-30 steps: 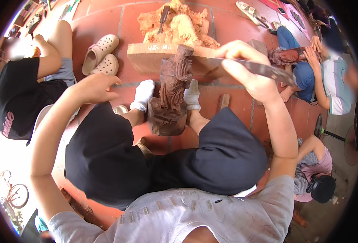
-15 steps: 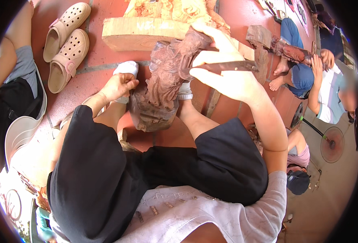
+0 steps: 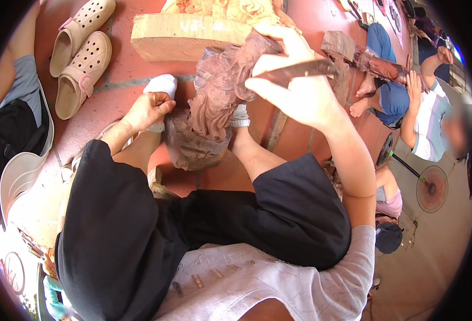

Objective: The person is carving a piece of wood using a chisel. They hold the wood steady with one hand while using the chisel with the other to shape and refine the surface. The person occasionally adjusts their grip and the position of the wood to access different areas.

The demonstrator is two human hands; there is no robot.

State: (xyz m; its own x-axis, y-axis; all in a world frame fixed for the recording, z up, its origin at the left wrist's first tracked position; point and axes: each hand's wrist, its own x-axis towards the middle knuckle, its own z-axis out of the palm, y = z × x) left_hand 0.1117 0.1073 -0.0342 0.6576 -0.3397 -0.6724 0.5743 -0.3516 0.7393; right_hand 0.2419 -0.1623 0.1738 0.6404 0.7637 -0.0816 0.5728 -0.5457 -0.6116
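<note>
A reddish-brown wood carving (image 3: pixel 214 88), cut with folds and ruffled shapes, stands tilted between my feet on its rough, blocky base. My right hand (image 3: pixel 295 80) reaches over its upper right side and grips a long, flat, dark carving tool (image 3: pixel 313 69). The tool's narrow end meets or nearly meets the carving; its wider end sticks out past my knuckles to the right. My left hand (image 3: pixel 153 112) is curled closed beside my left foot, just left of the carving and apart from it. Nothing shows sticking out of its fingers.
A thick pale wood block (image 3: pixel 177 40) with carved relief lies beyond the carving. Beige clogs (image 3: pixel 86 69) lie at the far left, near a seated person in a grey chair (image 3: pixel 19 176). At right, another person handles a reddish carving (image 3: pixel 383 67); a fan (image 3: pixel 432 188) stands behind.
My view has shifted slightly, so the scene sits a little further left and up. The tool's outer end has swung upward in my right hand. The person at right has raised one hand.
</note>
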